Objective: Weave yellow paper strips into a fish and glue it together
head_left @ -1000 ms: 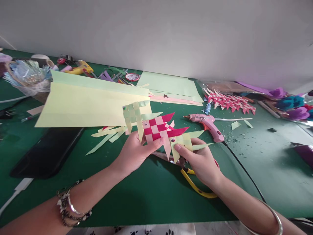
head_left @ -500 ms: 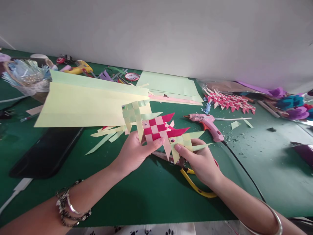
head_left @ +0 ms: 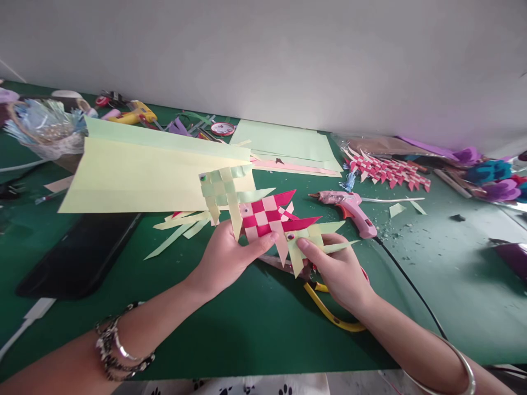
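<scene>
Between my hands is a row of woven paper fish, overlapping or joined end to end. My left hand [head_left: 228, 252] pinches the middle one, a red and pink woven fish [head_left: 263, 218], with the thumb on its lower edge. To its left a green and yellow woven fish [head_left: 218, 191] sticks out above my fingers. My right hand [head_left: 335, 269] grips another green and yellow woven fish [head_left: 315, 235] at the right end, thumb on its front near the eye. Scissors [head_left: 329, 315] with yellow handles lie beneath, partly covered by my right hand.
A pink glue gun [head_left: 348, 208] with a black cord lies to the right. Yellow paper [head_left: 156, 178] and paper strips [head_left: 181, 230] lie left, near a black phone [head_left: 78, 252]. More red woven fish [head_left: 387, 169] lie at the back right. A basket [head_left: 45, 129] stands far left.
The left green and yellow fish has shifted slightly left and tilted. My right thumb has moved a little to the right and up on its fish. Both hands keep their grip.
</scene>
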Demonstrator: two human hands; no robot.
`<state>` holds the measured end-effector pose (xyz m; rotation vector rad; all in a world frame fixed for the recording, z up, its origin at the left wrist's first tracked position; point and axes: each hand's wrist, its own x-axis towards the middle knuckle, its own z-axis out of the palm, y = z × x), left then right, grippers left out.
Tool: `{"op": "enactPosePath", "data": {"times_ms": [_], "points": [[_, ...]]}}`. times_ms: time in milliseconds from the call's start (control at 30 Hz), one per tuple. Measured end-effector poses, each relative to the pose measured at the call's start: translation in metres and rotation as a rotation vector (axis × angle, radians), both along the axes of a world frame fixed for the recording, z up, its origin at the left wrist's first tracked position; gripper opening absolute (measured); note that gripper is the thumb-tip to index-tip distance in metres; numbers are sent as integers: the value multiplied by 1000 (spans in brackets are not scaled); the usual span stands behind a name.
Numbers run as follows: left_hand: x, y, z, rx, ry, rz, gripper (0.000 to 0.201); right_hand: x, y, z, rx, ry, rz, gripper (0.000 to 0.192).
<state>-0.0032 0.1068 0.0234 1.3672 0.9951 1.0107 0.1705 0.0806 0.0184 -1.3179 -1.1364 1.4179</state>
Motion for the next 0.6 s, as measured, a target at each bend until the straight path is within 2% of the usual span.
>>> {"op": "enactPosePath", "data": {"times_ms": [333,600], "points": [[-1,-1,-1,49,55,13,14,-2,1,3,29,-107,-15,38],[-1,-3,1,28,84,7,16,-2,0,6,65,-173,-10,38]]}}
